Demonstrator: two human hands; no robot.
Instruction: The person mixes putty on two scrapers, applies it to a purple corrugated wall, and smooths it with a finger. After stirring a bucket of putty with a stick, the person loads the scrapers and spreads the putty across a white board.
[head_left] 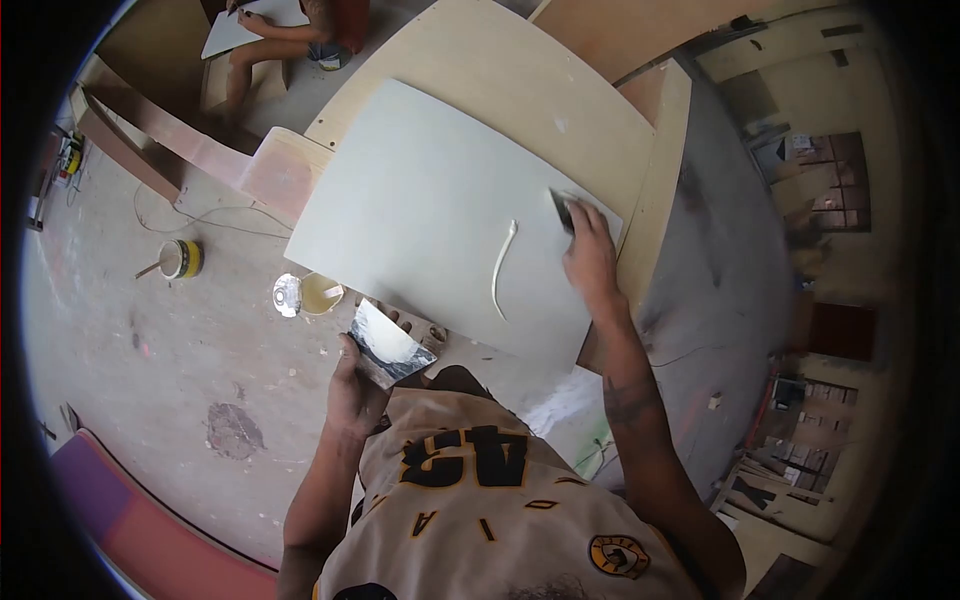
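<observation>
A pale grey-white panel (420,190) lies at a slant before me. My right hand (592,258) is at its right side, fingers closed on a dark, flat putty scraper (560,210) whose blade is at the panel's surface. Left of that hand, a raised strip of cream-white filler (499,270) runs down the panel. Below the panel's near edge, my left hand (358,392) grips a smeared mixing board (395,345), thumb along its side and fingertips curling over the far edge. White paste covers much of this board.
The panel rests on a larger plywood piece (570,110). On the floor (230,350) stand an opened tub (322,293) with its lid beside it and a yellow-black can (182,259) with a stick. Another person (300,35) works on a white board at upper left. A curved red-purple panel (150,510) lies lower left.
</observation>
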